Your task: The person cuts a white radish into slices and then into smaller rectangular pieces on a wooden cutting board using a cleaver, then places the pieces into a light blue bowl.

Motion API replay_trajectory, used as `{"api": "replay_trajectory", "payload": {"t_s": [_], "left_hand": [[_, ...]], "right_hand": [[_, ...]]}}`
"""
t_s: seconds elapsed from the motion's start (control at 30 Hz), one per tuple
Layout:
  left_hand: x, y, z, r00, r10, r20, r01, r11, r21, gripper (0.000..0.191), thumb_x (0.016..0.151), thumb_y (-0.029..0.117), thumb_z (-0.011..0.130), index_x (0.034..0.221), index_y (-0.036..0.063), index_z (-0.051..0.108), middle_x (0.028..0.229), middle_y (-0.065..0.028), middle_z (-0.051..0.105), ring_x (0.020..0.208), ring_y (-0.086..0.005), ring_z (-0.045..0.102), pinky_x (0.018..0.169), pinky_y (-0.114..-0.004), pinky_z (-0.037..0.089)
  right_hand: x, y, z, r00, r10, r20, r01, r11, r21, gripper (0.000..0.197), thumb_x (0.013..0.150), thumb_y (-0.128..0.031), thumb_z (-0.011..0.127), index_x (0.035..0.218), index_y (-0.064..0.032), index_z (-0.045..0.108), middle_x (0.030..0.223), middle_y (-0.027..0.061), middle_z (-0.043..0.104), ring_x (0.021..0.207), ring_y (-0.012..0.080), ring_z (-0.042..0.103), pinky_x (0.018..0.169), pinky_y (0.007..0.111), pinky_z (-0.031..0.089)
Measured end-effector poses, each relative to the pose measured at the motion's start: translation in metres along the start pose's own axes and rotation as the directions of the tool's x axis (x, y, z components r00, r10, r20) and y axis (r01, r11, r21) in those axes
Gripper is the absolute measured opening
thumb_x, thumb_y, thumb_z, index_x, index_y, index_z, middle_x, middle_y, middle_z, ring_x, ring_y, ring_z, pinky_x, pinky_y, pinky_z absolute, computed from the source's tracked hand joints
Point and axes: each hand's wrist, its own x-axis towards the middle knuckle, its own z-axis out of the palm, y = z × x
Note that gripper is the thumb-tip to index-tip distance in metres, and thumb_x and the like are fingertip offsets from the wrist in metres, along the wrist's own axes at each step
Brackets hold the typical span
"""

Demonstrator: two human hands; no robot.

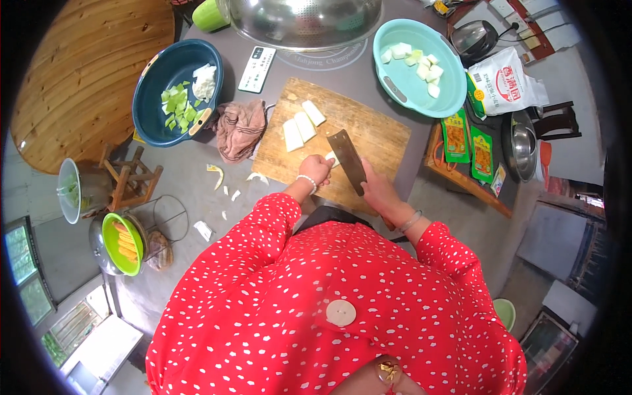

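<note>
A cleaver is gripped by its handle in my right hand, its dark blade over the right part of the wooden cutting board. Close to the blade, my left hand holds a pale piece of peeled gourd against the board; its fingers partly hide the piece. Several long white gourd pieces lie further back on the board. The light-blue basin at the right holds white chunks. In the dark blue basin at the left are green peel pieces and white pulp.
A crumpled brown cloth lies beside the board's left edge. A metal colander and a cut green gourd stand at the back. Food packets and a white bag rest at the right. Scraps litter the floor at the left.
</note>
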Motion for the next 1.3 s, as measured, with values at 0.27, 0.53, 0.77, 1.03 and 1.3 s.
{"api": "replay_trajectory", "payload": {"t_s": [0.27,0.53,0.77,1.03,1.3], "left_hand": [[0.007,-0.004,0.003,0.998,0.021,0.057,-0.017,0.997,-0.072,0.026,0.084,0.019,0.053,0.067,0.0,0.047,0.053,-0.007,0.051,0.037,-0.013,0.048,0.033,-0.026,0.037],[0.003,-0.001,0.005,0.999,0.016,0.042,-0.011,0.994,-0.109,0.027,0.083,0.019,0.052,0.066,-0.0005,0.048,0.052,-0.0067,0.051,0.037,-0.013,0.047,0.033,-0.026,0.036],[0.0,0.002,0.004,0.999,0.033,0.039,-0.029,0.994,-0.108,0.027,0.084,0.019,0.052,0.065,-0.0013,0.05,0.052,-0.0065,0.051,0.037,-0.0131,0.048,0.035,-0.026,0.037],[0.007,-0.01,0.005,0.996,0.073,0.042,-0.067,0.99,-0.125,0.028,0.084,0.022,0.053,0.066,0.0016,0.047,0.052,-0.0058,0.052,0.036,-0.0119,0.047,0.034,-0.025,0.037],[0.006,-0.009,0.004,0.996,0.069,0.053,-0.062,0.99,-0.123,0.028,0.084,0.022,0.053,0.066,0.0019,0.047,0.052,-0.0057,0.052,0.036,-0.0119,0.047,0.033,-0.025,0.037]], "right_hand": [[0.006,0.012,0.004,0.999,-0.032,0.002,0.032,0.999,0.039,0.057,0.075,-0.004,0.049,0.127,-0.0089,0.026,0.076,0.0273,0.055,0.072,0.0439,0.053,0.063,0.049,0.041],[0.009,0.034,0.026,0.985,-0.131,-0.114,0.132,0.991,0.006,0.059,0.076,-0.007,0.051,0.128,-0.0106,0.024,0.074,0.0263,0.055,0.068,0.0431,0.053,0.061,0.05,0.041],[0.003,0.036,0.038,0.977,-0.108,-0.186,0.097,0.993,-0.068,0.059,0.077,-0.008,0.051,0.129,-0.0129,0.024,0.073,0.0257,0.055,0.067,0.0425,0.054,0.06,0.05,0.041],[0.004,0.01,0.002,0.999,-0.011,-0.04,0.014,0.998,0.064,0.057,0.077,-0.007,0.049,0.129,-0.0124,0.025,0.075,0.0267,0.055,0.07,0.0423,0.054,0.062,0.049,0.042],[0.004,0.004,0.0,0.999,-0.048,-0.001,0.048,0.998,-0.037,0.054,0.075,-0.003,0.046,0.126,-0.0088,0.03,0.074,0.0259,0.056,0.069,0.0421,0.054,0.061,0.048,0.042]]}}
